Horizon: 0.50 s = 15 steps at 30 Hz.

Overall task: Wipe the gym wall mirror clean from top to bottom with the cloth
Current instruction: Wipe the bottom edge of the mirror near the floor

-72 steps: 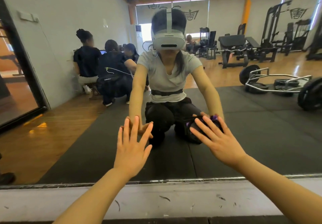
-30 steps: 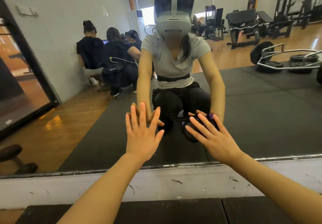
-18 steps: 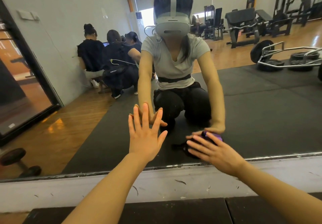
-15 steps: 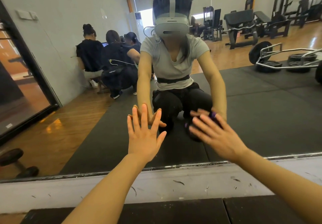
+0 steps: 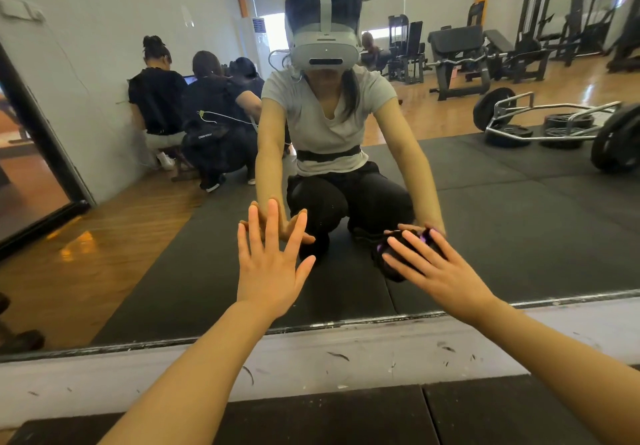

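Note:
The gym wall mirror (image 5: 519, 223) fills most of the head view, down to its lower edge near the floor. My left hand (image 5: 272, 264) lies flat against the glass with fingers spread and straight. My right hand (image 5: 436, 268) presses a dark cloth with purple patches (image 5: 389, 264) against the mirror low down, right of centre, fingers spread over it. Most of the cloth is hidden under that hand. My reflection kneels in the glass behind both hands.
Below the mirror runs a scuffed white baseboard (image 5: 346, 351), then black floor mats (image 5: 346, 417). Reflected in the glass are three people crouched by a wall at left, a loaded trap bar (image 5: 554, 126) at right, and weight machines at the back.
My right hand slid the cloth down toward the mirror's lower edge, back up, and now sits slightly lower and further right. My left hand has stayed flat on the glass.

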Each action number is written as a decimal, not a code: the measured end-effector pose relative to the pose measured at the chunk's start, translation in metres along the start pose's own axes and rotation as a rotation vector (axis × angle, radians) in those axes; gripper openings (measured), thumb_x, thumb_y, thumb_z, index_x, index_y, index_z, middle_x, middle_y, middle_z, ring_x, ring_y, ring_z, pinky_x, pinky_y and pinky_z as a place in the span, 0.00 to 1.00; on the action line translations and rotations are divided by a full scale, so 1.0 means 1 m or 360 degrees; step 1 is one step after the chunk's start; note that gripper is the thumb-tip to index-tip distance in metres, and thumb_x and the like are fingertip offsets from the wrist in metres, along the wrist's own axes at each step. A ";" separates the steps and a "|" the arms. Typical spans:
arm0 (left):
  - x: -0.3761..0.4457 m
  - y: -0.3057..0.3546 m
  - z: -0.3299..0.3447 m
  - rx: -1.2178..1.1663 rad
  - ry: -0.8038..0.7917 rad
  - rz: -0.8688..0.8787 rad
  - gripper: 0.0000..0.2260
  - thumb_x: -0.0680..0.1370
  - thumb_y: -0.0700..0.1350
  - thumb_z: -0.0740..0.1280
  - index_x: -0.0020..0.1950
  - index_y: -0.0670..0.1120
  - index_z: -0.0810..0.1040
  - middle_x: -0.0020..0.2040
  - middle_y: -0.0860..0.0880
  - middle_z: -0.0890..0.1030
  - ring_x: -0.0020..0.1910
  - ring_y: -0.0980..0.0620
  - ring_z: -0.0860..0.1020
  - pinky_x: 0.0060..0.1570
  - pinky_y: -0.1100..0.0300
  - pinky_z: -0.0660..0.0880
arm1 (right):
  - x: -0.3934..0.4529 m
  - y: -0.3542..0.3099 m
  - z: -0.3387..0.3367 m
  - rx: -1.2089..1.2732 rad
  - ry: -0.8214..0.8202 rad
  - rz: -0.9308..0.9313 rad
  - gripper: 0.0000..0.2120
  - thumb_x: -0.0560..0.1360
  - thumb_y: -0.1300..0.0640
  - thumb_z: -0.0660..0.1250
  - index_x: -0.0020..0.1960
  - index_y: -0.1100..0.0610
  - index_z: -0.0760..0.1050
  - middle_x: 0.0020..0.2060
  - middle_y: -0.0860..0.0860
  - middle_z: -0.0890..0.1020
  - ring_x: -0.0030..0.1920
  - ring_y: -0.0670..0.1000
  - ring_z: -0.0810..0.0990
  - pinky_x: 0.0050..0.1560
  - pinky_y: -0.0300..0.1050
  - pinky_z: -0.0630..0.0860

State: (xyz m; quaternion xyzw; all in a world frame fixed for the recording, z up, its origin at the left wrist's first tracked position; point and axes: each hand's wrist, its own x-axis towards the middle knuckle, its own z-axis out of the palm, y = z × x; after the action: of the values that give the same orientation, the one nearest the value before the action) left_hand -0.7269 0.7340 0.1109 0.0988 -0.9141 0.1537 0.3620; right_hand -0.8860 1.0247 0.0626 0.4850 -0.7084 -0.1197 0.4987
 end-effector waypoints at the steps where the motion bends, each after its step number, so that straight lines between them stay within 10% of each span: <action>1: 0.000 -0.001 -0.001 0.0002 0.0004 0.0013 0.33 0.79 0.63 0.53 0.82 0.53 0.51 0.81 0.37 0.46 0.78 0.33 0.43 0.73 0.35 0.49 | -0.002 0.000 -0.003 -0.0010 -0.0036 -0.0003 0.34 0.74 0.67 0.49 0.80 0.54 0.56 0.78 0.56 0.60 0.77 0.62 0.57 0.76 0.63 0.50; 9: -0.004 -0.016 -0.002 -0.0050 0.0029 0.0156 0.32 0.80 0.62 0.49 0.82 0.52 0.51 0.82 0.38 0.46 0.79 0.34 0.45 0.75 0.39 0.48 | 0.019 0.028 -0.021 -0.0106 0.0021 0.0378 0.36 0.74 0.65 0.53 0.81 0.49 0.51 0.82 0.53 0.46 0.81 0.60 0.44 0.77 0.63 0.48; 15: -0.019 -0.031 0.008 -0.0082 0.0077 0.0433 0.32 0.81 0.60 0.59 0.81 0.51 0.52 0.81 0.39 0.45 0.80 0.37 0.48 0.75 0.40 0.50 | 0.033 0.043 -0.043 -0.0149 -0.0147 0.0322 0.35 0.74 0.63 0.51 0.81 0.49 0.51 0.80 0.56 0.54 0.78 0.65 0.56 0.75 0.64 0.53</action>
State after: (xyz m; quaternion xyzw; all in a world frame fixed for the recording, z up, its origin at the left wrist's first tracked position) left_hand -0.7094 0.7033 0.0988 -0.0391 -0.9137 0.1801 0.3622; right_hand -0.8761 1.0328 0.1302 0.3812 -0.7695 -0.1240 0.4971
